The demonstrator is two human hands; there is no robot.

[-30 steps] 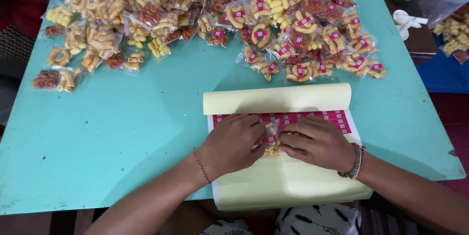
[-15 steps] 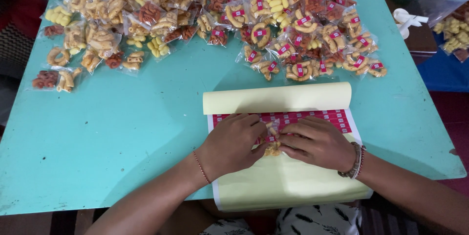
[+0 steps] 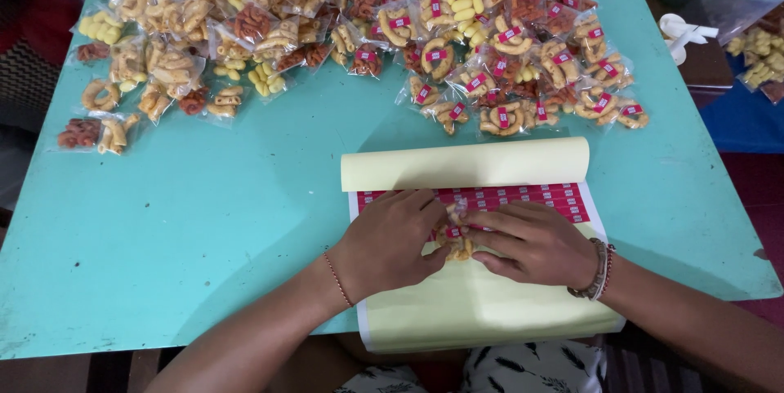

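Hands: left hand [image 3: 392, 238] and right hand [image 3: 535, 239] pinch one small snack bag [image 3: 454, 238] over the sticker sheet [image 3: 490, 303]. Risk: a crooked sticker, should the bag slip on that glossy sheet.

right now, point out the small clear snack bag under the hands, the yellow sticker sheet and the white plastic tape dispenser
small clear snack bag [image 3: 454, 239], head view, middle showing between the hands
yellow sticker sheet [image 3: 482, 311], head view, bare lower backing
white plastic tape dispenser [image 3: 684, 34], head view, its body
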